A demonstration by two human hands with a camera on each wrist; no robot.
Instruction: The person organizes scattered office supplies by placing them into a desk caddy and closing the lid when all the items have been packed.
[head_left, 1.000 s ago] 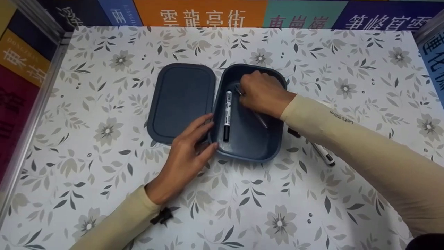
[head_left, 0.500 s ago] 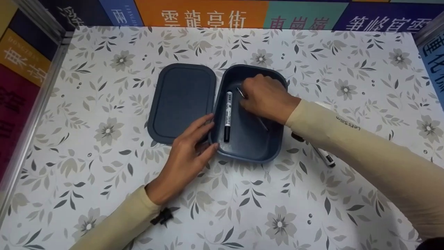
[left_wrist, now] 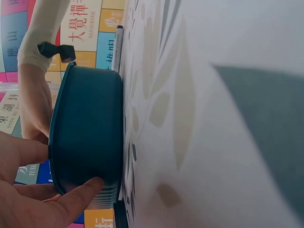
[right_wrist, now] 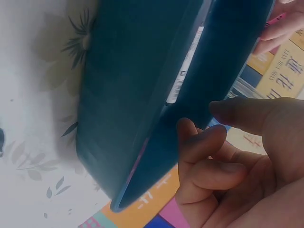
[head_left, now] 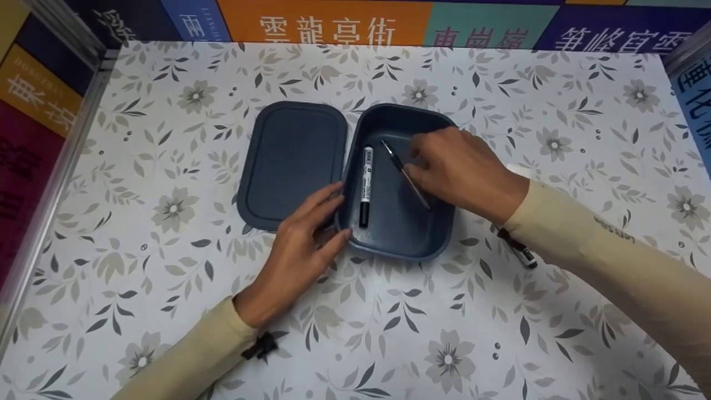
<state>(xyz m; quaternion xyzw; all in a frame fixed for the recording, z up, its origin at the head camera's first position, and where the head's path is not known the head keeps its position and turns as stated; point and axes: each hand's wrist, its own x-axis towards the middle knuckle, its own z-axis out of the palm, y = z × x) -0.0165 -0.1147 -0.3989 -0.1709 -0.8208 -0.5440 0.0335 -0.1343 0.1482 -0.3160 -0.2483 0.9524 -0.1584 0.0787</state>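
Note:
My left hand (head_left: pixel 297 250) touches the outside of the dark blue lidless box (head_left: pixel 405 250) at its left wall and near corner, fingers mostly straight. In the left wrist view, the left hand's index finger lies along the box wall. My right hand (head_left: pixel 461 169) is over the box's right side, its fingers loosely bent with nothing between them, as the right wrist view also shows. Inside the box lie a white whiteboard marker (head_left: pixel 366 186) with a black cap and, slanting to its right, a slim pen (head_left: pixel 406 175). The two lie apart.
The dark blue lid (head_left: pixel 293 166) lies flat to the left of the box. Another black-and-white marker (head_left: pixel 523 256) rests on the floral tabletop (head_left: pixel 389 333), partly hidden by my right wrist. Colourful printed panels (head_left: pixel 328 22) stand behind the table and at its sides.
The right hand has let go of the slim pen, which now lies on the box floor, and has drawn back to the right. My left hand keeps its place.

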